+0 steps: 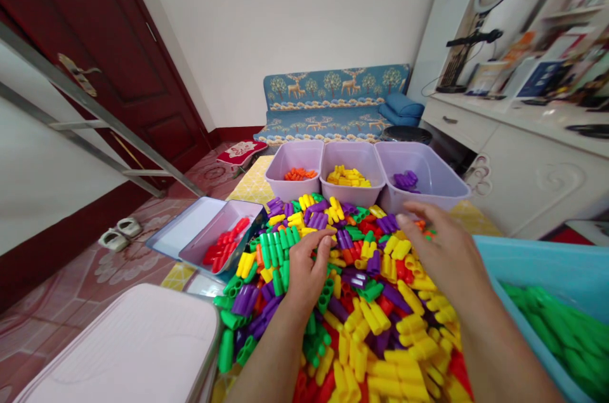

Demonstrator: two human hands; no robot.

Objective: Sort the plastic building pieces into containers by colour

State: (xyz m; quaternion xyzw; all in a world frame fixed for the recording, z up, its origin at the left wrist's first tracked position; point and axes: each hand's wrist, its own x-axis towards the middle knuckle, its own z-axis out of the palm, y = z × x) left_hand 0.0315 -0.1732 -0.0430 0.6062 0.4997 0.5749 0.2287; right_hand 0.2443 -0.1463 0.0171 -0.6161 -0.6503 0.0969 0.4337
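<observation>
A big mixed heap of finger-shaped plastic pieces (361,263), in yellow, purple, green, red and orange, lies in front of me. My left hand (309,263) rests over its middle, thumb and forefinger curled close together; what they hold, if anything, I cannot make out. A row of green pieces (278,247) lies just left of that hand. Over the right side of the heap is my right hand (440,247), its fingers apart and nothing visible between them. A purple piece (388,223) lies close to its fingertips.
Behind the heap stand three lilac bins with orange (292,150), yellow (352,150) and purple pieces (423,155). A lidded box (190,244) with red pieces is left. A blue tub (547,254) of green pieces is right. A pale case (128,352) sits front left.
</observation>
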